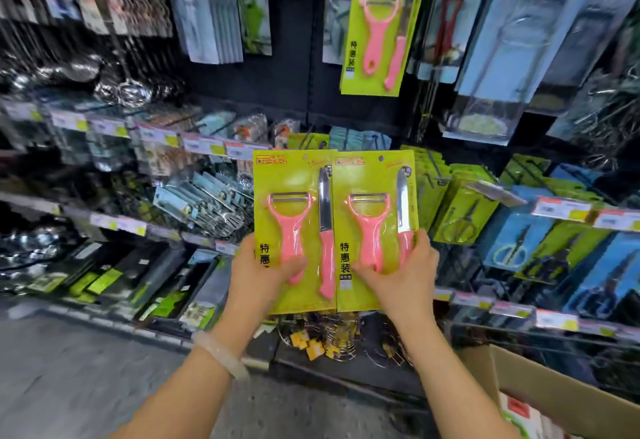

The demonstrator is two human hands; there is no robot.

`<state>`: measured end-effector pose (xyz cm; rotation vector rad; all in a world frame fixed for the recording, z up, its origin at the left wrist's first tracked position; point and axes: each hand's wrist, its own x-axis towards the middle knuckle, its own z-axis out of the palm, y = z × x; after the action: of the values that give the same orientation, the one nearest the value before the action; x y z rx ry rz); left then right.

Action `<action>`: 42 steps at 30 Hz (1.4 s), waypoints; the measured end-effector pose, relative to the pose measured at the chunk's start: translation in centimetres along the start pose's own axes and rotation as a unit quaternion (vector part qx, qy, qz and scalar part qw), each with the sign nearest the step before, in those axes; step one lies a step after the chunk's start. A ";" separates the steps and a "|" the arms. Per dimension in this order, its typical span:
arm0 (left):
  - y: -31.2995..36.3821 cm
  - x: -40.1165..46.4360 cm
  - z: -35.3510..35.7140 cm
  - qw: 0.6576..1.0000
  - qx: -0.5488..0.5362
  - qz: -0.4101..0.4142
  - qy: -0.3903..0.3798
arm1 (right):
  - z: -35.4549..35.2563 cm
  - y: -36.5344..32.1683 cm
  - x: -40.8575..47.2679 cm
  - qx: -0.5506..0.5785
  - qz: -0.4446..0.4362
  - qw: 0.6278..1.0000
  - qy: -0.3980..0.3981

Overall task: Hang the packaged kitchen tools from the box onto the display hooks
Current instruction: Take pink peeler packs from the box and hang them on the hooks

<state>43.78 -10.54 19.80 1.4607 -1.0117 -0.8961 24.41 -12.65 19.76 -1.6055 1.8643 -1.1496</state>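
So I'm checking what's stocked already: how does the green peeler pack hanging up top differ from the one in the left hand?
The hanging pack is on the display above, tilted, with nobody touching it; the left-hand pack is upright, gripped near its bottom by the left hand. The hanging pack sits alone; the left-hand pack sits beside another in the right hand. Both show a pink peeler and knife on green card.

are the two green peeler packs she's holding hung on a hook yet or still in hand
Still in hand. The left hand grips the left pack, the right hand the right pack, both upright, side by side; only a third pack hangs above.
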 end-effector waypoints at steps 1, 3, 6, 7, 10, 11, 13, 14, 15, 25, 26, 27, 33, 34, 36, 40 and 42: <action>0.6 0.5 0.0 1.000 -0.001 0.007 0.001 | 0.0 -0.6 0.6 0.003 -0.005 1.000 -0.001; 1.7 1.7 0.1 1.000 0.001 0.024 0.000 | 0.0 -1.5 2.1 0.012 -0.015 1.000 0.003; 3.4 3.8 0.8 0.999 0.008 0.032 0.006 | -0.1 -2.8 4.6 0.022 -0.021 0.999 0.018; 4.1 4.4 1.2 0.999 0.010 0.038 0.008 | -0.3 -3.2 5.5 0.023 -0.024 0.999 0.023; 6.0 6.5 2.4 0.998 0.003 0.062 0.013 | -1.0 -4.4 8.3 0.031 -0.037 0.998 0.038; 6.6 7.2 2.8 0.997 0.002 0.073 0.014 | -1.3 -4.7 9.2 0.034 -0.043 0.998 0.044; 7.9 8.5 3.7 0.996 0.000 0.086 0.014 | -1.9 -5.3 11.1 0.039 -0.055 0.996 0.053; 8.4 9.1 4.1 0.995 -0.006 0.096 0.015 | -2.2 -5.6 12.0 0.041 -0.061 0.996 0.057; 8.9 9.7 4.5 0.994 -0.011 0.106 0.017 | -2.5 -5.9 12.8 0.042 -0.067 0.995 0.062; 13.4 15.0 6.9 0.984 -0.053 0.166 0.039 | -4.5 -9.2 19.2 0.064 -0.137 0.985 0.088; 13.9 15.4 6.9 0.983 -0.059 0.171 0.041 | -4.5 -9.6 19.6 0.065 -0.141 0.984 0.089; 14.2 15.8 6.9 0.982 -0.060 0.176 0.044 | -4.5 -10.0 19.9 0.063 -0.146 0.983 0.091; 15.3 18.0 6.6 0.978 -0.102 0.177 0.045 | -4.5 -12.5 21.8 0.051 -0.168 0.979 0.106; 15.4 18.4 6.6 0.978 -0.102 0.176 0.045 | -4.5 -12.9 22.1 0.053 -0.168 0.978 0.107; 15.4 19.2 6.4 0.978 -0.104 0.173 0.044 | -4.4 -14.0 22.7 0.056 -0.169 0.979 0.105; 15.6 20.4 6.0 0.979 -0.101 0.175 0.036 | -4.1 -15.5 23.6 0.064 -0.174 0.976 0.115; 15.5 20.8 5.8 0.979 -0.097 0.174 0.034 | -3.7 -15.9 24.0 0.059 -0.171 0.976 0.122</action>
<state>43.91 -32.72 34.43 1.0992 -1.0574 -0.6662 25.27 -34.17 39.25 -1.8324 1.6586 -1.6375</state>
